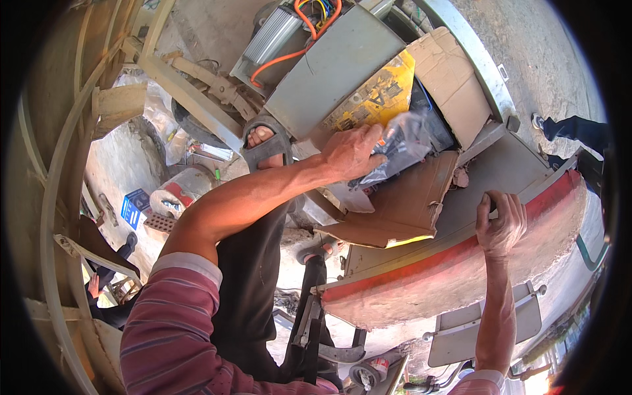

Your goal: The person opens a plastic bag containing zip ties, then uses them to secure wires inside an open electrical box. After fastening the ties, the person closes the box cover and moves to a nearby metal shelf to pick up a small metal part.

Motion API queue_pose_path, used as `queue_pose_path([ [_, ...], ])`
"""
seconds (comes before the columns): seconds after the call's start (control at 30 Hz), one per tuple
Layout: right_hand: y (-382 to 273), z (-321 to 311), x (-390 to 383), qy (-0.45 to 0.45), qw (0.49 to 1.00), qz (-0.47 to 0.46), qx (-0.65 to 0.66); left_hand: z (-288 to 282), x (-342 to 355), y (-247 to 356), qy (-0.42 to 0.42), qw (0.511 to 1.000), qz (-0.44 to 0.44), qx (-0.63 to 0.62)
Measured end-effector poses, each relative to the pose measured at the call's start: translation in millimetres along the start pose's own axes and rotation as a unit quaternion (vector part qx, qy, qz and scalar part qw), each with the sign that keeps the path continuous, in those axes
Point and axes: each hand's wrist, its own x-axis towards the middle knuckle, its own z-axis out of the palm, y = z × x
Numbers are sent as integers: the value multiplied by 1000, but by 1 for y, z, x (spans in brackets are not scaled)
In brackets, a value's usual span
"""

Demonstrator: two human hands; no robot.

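My left hand (354, 154) reaches across from the lower left, its fingers closed on a crumpled clear plastic bag (406, 141). Dark pieces show through the plastic, too blurred to name. The bag hangs over an opened cardboard box (411, 197), in front of a dark boxy unit (433, 122). A worn yellow label (376, 93) lies just beyond my fingers, beside a grey metal cover (336, 69). On the right, my right hand (500, 222) is curled at the upper edge of a red-painted side panel (408, 260). Whether its fingers hold anything is hidden.
A finned silver controller (273, 36) with orange cables sits beyond the grey cover. My sandalled foot (266, 146) is close to the metal frame. Left lie a blue box (135, 205) and a cylindrical part (184, 191). Another person's leg (576, 131) shows at the far right.
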Motion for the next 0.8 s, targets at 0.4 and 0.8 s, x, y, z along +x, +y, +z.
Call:
queue_pose_path([
  [0.4,0,-1,-1,0,1000,-1,2,-55,3,-28,219,961,99,138],
  [0.8,2,3,-3,3,1000,3,-2,-76,30,-31,267,931,169,185],
])
